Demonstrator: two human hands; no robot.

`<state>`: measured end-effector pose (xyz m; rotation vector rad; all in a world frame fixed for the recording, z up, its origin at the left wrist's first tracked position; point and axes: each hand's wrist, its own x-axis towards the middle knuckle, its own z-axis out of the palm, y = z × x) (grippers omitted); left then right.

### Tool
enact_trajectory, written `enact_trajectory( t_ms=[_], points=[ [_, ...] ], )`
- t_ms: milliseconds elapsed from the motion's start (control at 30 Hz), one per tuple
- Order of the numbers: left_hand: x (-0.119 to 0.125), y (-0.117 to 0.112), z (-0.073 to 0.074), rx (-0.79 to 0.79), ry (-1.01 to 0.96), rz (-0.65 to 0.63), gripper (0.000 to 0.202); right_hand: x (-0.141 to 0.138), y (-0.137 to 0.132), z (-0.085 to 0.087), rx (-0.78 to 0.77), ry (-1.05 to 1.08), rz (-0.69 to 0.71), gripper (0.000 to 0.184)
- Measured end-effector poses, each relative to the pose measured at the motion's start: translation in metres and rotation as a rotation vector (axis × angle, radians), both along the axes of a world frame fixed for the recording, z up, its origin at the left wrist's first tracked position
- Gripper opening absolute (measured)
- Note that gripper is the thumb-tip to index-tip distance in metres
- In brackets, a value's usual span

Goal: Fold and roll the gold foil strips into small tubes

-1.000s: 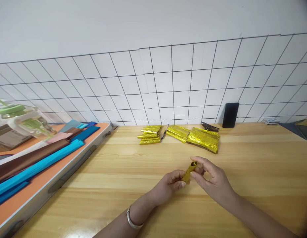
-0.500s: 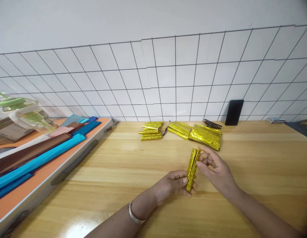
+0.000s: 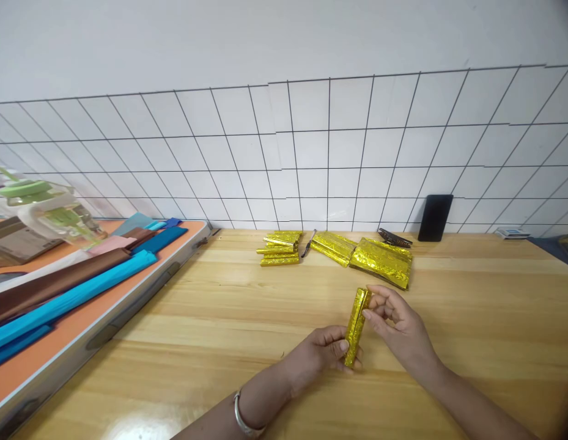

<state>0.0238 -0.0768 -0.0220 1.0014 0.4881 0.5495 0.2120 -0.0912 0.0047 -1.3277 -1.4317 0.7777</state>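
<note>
A narrow folded strip of shiny gold foil paper (image 3: 356,330) is held upright at a slight tilt above the wooden table. My left hand (image 3: 327,351) grips its lower end, thumb in front and fingers behind. At the upper right edge, my right hand (image 3: 396,315) pinches the strip between thumb and fingers. A lengthwise seam runs down the strip between its two folded sides. Beyond my hands lie a stack of wider gold foil sheets (image 3: 383,263), another flat gold foil piece (image 3: 333,248) and a small pile of narrow folded gold strips (image 3: 280,249).
A pen (image 3: 308,243) lies between the gold piles. A black hair clip (image 3: 394,238) sits behind the stack, and a black phone (image 3: 435,217) leans on the tiled wall. To the left, an orange-topped surface (image 3: 95,302) bears coloured paper rolls (image 3: 77,296), a box (image 3: 24,241) and a green-lidded bottle (image 3: 49,208).
The gap along the strip's seam has narrowed as its two sides come together. Both hands keep their hold, and the camera view has tilted up slightly.
</note>
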Motion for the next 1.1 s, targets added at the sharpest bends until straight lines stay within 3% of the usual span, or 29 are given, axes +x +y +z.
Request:
enact_trajectory(
  t_ms=[233, 1100],
  points=[
    [0.0010, 0.0003, 0.0037, 0.134, 0.050, 0.015, 0.032, -0.0023, 0.0007, -0.0041, 0.031, -0.043, -0.001, 0.033],
    [0.0062, -0.0034, -0.0014, 0.301, 0.079, 0.057, 0.029, 0.0019, -0.0040, -0.0008, 0.077, -0.162, -0.071, 0.021]
  ],
)
